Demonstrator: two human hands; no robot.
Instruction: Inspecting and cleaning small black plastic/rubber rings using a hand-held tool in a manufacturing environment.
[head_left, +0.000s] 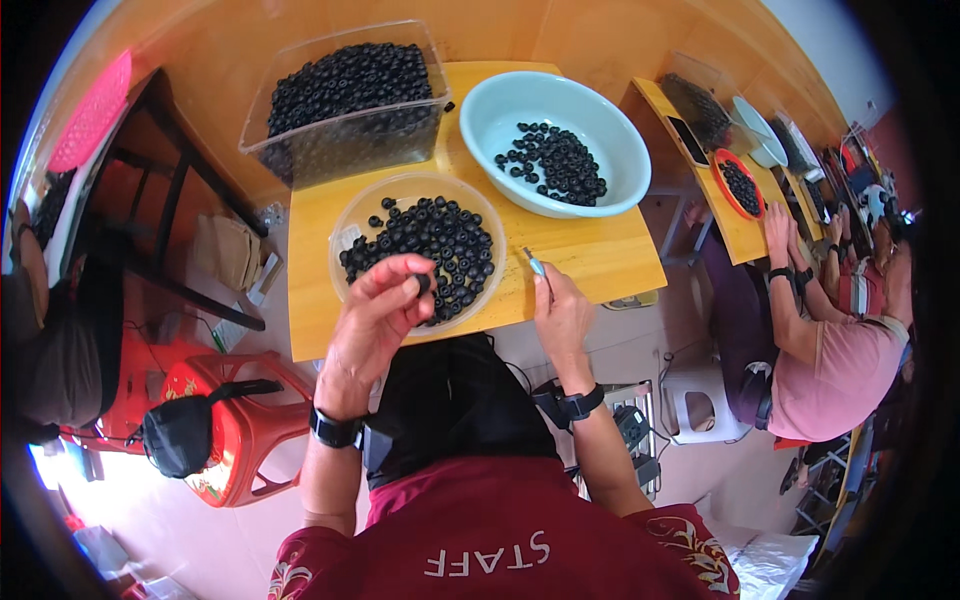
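Note:
Between the thumb and fingertips of my left hand [370, 312] is a small round black part [423, 284], held above the near left of a shallow clear round tub [343, 208]. Loose black ring-shaped parts [440, 240] with centre holes fill much of that tub. My right hand [566, 312] is closed round a slim tool with a light-blue body and a narrow metal tip [535, 262], which looks like a small knife. It points up and away over the table, right of the tub and apart from it.
A light-blue basin [634, 150] with more black parts stands at the back right of the yellow table [610, 262]. Behind on the left is a clear rectangular bin [385, 152] heaped with them. A red stool [250, 425] carries a black bag [180, 437]. Co-workers sit on both sides.

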